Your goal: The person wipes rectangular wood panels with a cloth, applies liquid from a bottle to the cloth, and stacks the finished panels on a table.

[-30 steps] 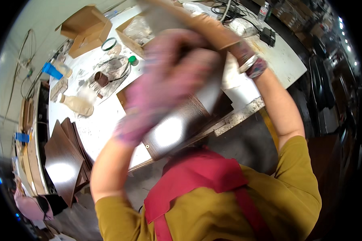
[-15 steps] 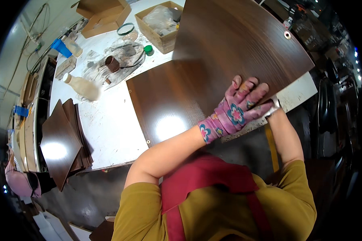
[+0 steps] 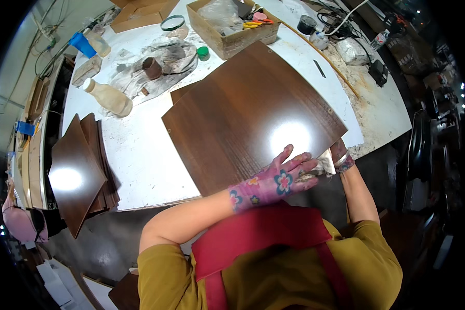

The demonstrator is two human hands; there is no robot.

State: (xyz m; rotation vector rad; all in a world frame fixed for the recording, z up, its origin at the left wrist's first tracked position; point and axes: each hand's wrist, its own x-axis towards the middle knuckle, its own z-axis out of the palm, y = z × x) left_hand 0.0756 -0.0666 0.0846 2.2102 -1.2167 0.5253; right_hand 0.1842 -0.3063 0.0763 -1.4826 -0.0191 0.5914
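Observation:
A dark brown wood-grain panel (image 3: 243,113) lies on the white table in front of me, its near edge close to my body. Beneath its far left side a corner of another brown panel (image 3: 183,92) sticks out. My left hand (image 3: 279,181), in a pink flowered glove, rests on the panel's near edge with its fingers stretched and spread. By the panel's right corner is my gloved right hand (image 3: 341,153), closed on a crumpled white cloth (image 3: 325,164); its fingers are partly hidden by the panel corner and the cloth.
Several brown panels (image 3: 77,173) are stacked at the table's left edge. Farther back are a cream bottle (image 3: 108,98), a stained rag (image 3: 170,67) with a brown cup (image 3: 151,67), a green-capped jar (image 3: 203,53) and a wooden box (image 3: 232,44). A thin stick (image 3: 325,62) and cables lie at right.
The raised upper panel has come down flat over the lower one, nearer to me. My left hand has moved left and toward me with it; my right hand has shifted slightly left and lower.

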